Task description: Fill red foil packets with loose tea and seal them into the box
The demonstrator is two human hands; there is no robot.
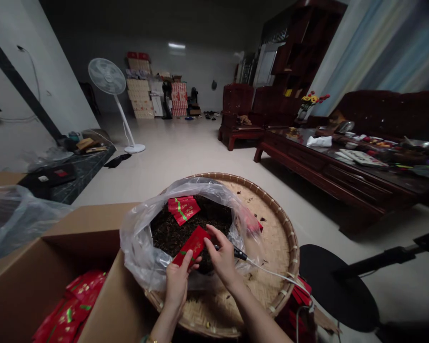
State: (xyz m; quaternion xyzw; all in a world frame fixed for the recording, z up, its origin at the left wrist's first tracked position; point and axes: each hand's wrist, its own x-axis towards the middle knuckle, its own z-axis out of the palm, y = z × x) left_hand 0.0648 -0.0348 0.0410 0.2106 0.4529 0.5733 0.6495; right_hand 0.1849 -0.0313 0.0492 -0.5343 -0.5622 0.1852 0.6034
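My left hand (pixel 177 281) grips the lower end of a small red packet (pixel 192 245) with gold and green print. My right hand (pixel 221 255) pinches the packet's upper edge, fingers closed; a black tool with a white cord (pixel 240 253) lies under or in that hand. Both hands hover over a clear plastic bag (pixel 143 247) full of dark loose tea leaves (pixel 168 233). Two more red packets (pixel 183 208) lie on the leaves at the far side. The bag rests on a round woven bamboo tray (pixel 282 224).
An open cardboard box (pixel 57 257) at my left holds several red packets (pixel 71 309). Another plastic bag (pixel 10 214) is at far left. A dark wooden coffee table (pixel 343 181) stands right, a black round stand base (pixel 336 290) near right, a floor fan (pixel 109 78) behind.
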